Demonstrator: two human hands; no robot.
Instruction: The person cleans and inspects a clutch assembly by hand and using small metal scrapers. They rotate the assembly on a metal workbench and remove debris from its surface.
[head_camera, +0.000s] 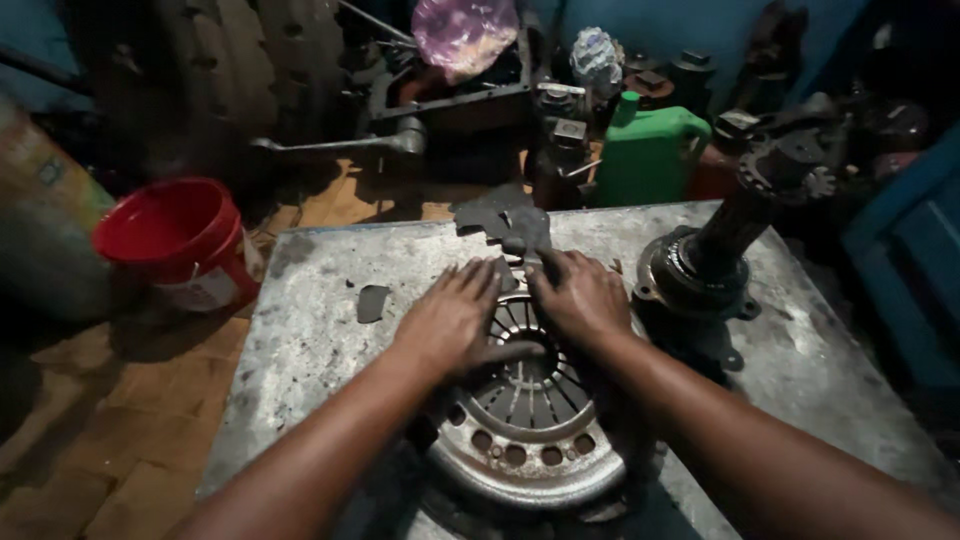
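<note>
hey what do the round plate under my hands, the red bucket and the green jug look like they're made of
Round plate: looks like stamped steel, dull grey and grimy, with punched holes and radial spring fingers. Both the left hand and the right hand press on it.
Red bucket: probably plastic, smooth, evenly coloured and slightly glossy.
Green jug: likely moulded plastic, with a matte uniform colour and rounded handle.

The far rim of the round grey metal clutch plate (525, 440) lies hidden under both hands; its near edge sinks into shadow. The grey metal table (320, 330) is cut by the lower edge. Dark parts behind the green plastic jug (650, 155) are too dim to identify.
</note>
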